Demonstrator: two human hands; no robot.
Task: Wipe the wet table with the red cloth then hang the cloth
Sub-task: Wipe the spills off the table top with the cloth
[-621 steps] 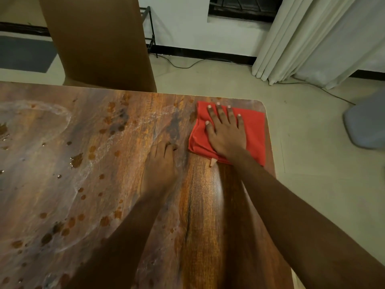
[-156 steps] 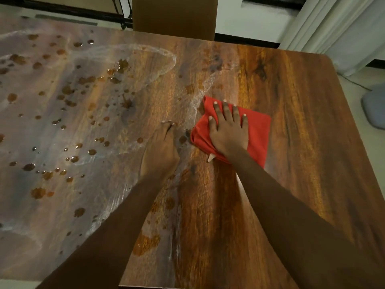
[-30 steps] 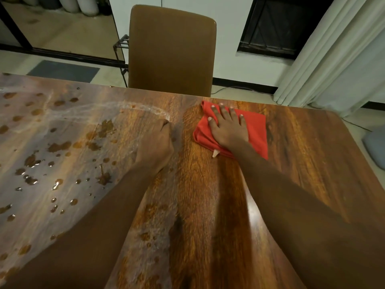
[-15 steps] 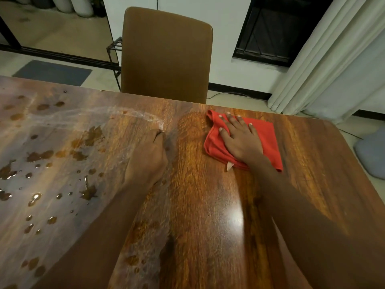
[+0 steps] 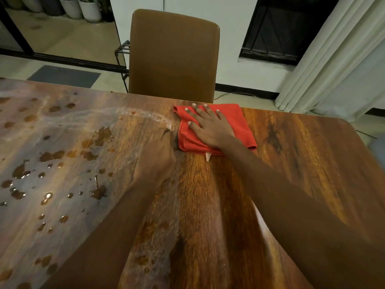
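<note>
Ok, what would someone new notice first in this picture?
The red cloth, folded at the table's far edge in front of the brown chair, with the right hand spread flat on it. Then the water drops scattered over the left half of the wooden table, beside the fisted left hand.

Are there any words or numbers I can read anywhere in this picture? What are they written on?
None: no word, number or brand can be read here.
The small pale tag poking out from under the red cloth shows no print that can be made out.
The table, the chair, the curtain and the plant pots carry no writing.
</note>
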